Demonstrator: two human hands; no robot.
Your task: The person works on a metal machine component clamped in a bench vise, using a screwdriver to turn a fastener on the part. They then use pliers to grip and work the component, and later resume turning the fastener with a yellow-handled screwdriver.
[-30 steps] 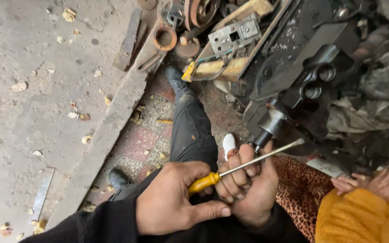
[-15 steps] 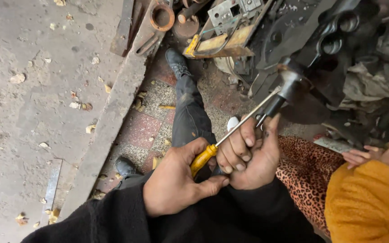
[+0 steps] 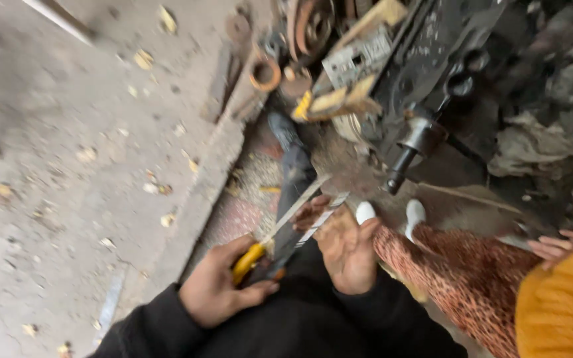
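Observation:
My left hand (image 3: 217,292) is closed around the yellow handle of a screwdriver (image 3: 250,260). Its steel shaft slants up and right over my dark trouser leg (image 3: 294,176). My right hand (image 3: 347,255) is beside it, palm up and fingers spread. A second thin flat metal strip (image 3: 323,219) lies against its fingers; the blur hides whether they grip it. Both hands are below a black machine (image 3: 432,73) with a dark cylindrical stub (image 3: 411,149) sticking out toward me.
Another person sits at the right: an orange sleeve (image 3: 562,308), a hand (image 3: 562,246), a leopard-print leg (image 3: 462,268) and white shoes (image 3: 366,212). Rusty rings, wood scraps and a metal plate (image 3: 356,59) are piled up top. A concrete curb (image 3: 213,172) borders the littered floor on the left.
My right hand has let go of the screwdriver shaft and opened palm up. The screwdriver tip has come away from the machine's stub and dropped lower. The view has swung and blurred.

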